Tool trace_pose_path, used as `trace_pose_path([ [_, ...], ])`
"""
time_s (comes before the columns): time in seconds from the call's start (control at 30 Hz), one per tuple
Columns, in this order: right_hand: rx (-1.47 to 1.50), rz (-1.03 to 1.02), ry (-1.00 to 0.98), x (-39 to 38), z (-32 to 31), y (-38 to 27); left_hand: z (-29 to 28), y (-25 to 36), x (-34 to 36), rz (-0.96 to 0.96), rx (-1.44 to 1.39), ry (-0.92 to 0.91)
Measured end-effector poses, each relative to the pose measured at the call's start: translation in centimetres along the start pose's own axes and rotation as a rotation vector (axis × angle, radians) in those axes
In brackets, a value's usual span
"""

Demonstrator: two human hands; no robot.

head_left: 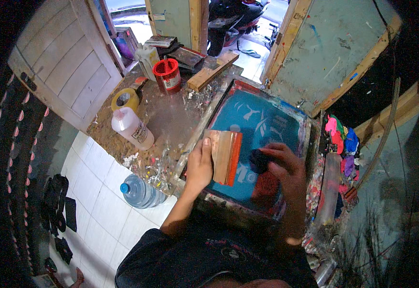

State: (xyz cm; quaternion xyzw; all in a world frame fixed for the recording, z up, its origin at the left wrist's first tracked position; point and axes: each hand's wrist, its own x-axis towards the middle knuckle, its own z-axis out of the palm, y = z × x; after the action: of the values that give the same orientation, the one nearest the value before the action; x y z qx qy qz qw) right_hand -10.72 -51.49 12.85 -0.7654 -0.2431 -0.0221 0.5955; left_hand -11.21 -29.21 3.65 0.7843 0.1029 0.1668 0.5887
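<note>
My left hand (200, 168) grips a squeegee (223, 161) with a wide wooden handle and an orange-red blade along its right edge. It is held over a printing screen (282, 132) with blue mesh and pale design marks. In my right hand (287, 167) a dark wad of cloth (258, 161) is pinched between the fingers, just right of the squeegee blade. The screen's ink-stained frame lies on a worktable (164, 120). A reddish patch (266, 187) shows on the mesh below my right hand. Part of the screen's near side is hidden by my arms.
On the table's left stand a white plastic bottle (133, 128), a yellow tape roll (125, 100), a red tub (167, 77) and a wooden bar (213, 72). A large water bottle (142, 192) stands beside the table. Colourful rags (336, 134) lie right of the screen.
</note>
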Motion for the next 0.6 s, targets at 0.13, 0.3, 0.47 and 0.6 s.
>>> trace_pose_path([
  [0.13, -0.414, -0.25, 0.186, 2.5, 4.0, 1.0, -0.2, 2.0, -0.7, 0.079, -0.031, 0.06],
  [0.3, -0.592, -0.335, 0.311, -1.8, 9.5, 2.4, -1.3, 0.4, 0.4, 0.016, 0.0, 0.079],
  [0.47, -0.5, -0.284, 0.323, -0.7, 8.8, 2.7, -1.0, 0.6, -0.2, 0.048, 0.03, 0.039],
  [0.6, -0.498, -0.368, 0.329, -1.3, 7.2, 3.6, 0.3, 0.2, -1.7, 0.05, 0.111, 0.047],
])
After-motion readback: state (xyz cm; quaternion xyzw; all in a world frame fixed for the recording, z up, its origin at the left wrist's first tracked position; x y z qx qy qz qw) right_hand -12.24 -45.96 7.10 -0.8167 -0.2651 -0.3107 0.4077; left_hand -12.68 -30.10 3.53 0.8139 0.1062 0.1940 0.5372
